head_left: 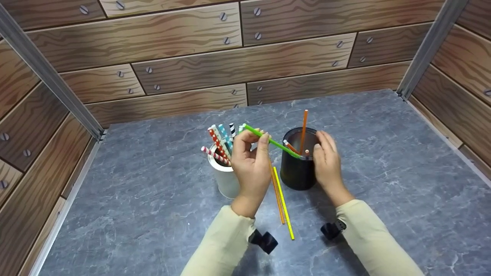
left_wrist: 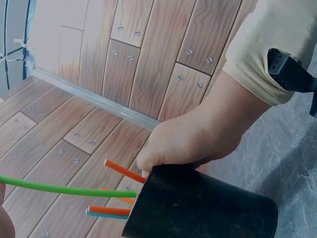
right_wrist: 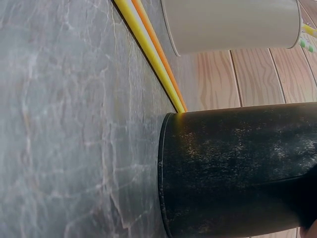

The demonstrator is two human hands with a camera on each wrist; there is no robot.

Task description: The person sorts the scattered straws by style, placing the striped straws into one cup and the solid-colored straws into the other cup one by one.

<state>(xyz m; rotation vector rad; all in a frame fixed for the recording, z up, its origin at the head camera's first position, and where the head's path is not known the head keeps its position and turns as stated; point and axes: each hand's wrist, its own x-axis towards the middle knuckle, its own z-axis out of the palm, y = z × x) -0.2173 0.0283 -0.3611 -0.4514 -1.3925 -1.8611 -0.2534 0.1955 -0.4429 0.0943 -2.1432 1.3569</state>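
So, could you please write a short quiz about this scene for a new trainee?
1. True or false: the green straw lies flat on the table.
2. Which hand rests on the black cup? A) left hand B) right hand
3. Fill in: the yellow straw and the orange straw lie side by side on the ____.

Key:
1. False; the left hand pinches it, its tip at the black cup's mouth.
2. B
3. table
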